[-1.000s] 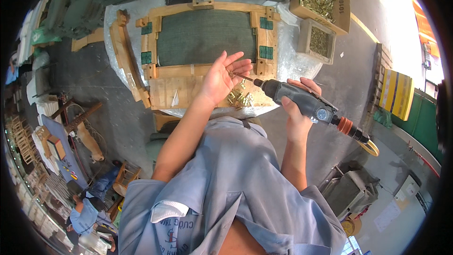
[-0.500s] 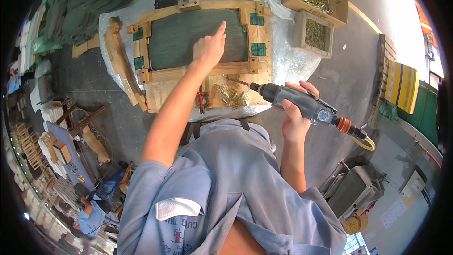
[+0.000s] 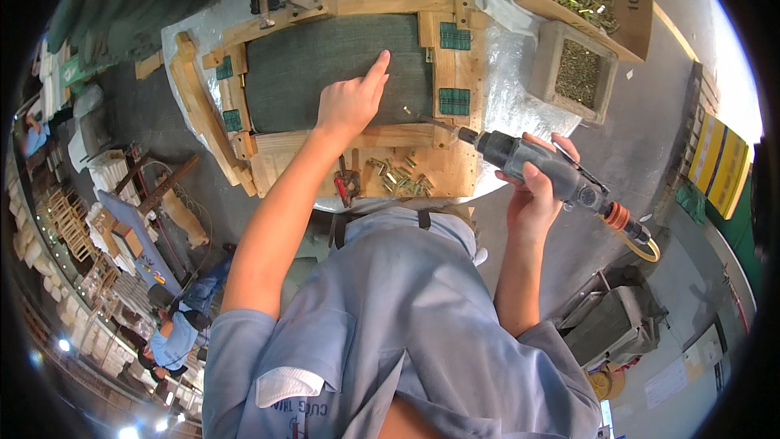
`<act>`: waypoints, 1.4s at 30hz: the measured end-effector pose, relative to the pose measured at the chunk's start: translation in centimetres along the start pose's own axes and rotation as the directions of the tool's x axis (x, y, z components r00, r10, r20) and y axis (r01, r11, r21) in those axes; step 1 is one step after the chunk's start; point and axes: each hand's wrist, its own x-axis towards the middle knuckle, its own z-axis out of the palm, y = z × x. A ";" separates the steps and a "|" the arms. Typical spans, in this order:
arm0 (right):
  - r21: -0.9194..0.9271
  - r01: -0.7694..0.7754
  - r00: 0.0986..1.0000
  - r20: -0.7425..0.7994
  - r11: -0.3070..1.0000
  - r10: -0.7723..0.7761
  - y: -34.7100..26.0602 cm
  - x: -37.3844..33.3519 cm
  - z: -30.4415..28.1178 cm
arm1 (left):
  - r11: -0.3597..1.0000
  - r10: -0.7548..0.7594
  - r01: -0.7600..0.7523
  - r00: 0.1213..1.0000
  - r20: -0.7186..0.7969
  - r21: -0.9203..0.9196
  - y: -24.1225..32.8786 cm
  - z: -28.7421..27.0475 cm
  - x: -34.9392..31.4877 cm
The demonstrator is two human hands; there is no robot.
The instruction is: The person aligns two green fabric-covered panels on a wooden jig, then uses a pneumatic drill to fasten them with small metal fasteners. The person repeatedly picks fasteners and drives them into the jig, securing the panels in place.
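Resting flat on the dark green woven seat panel (image 3: pixel 325 73) of the pale wooden chair frame (image 3: pixel 455 57), the left hand (image 3: pixel 349 102) has moved up from the loose brass screws (image 3: pixel 402 179) at 6 o'clock, fingers released, forefinger pointing. Right hand (image 3: pixel 532 195), clenched round the grey pneumatic screwdriver (image 3: pixel 540 167), has swung its tip to the frame's rail at 3 o'clock: driving position reached.
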 end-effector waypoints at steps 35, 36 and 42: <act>0.112 -0.066 0.997 0.043 0.992 0.061 3.3 4.0 0.8 | -0.343 -0.339 0.659 0.578 0.742 -0.670 4.8 -2.5 -0.9; 0.108 -0.063 0.997 0.039 0.992 0.059 3.4 3.8 0.9 | -0.342 -0.329 0.662 0.581 0.744 -0.667 4.6 -2.5 -1.1; 0.123 -0.055 0.998 0.034 0.991 0.052 4.3 2.7 1.7 | -0.392 -0.232 0.667 0.595 0.769 -0.634 3.5 -3.1 -1.6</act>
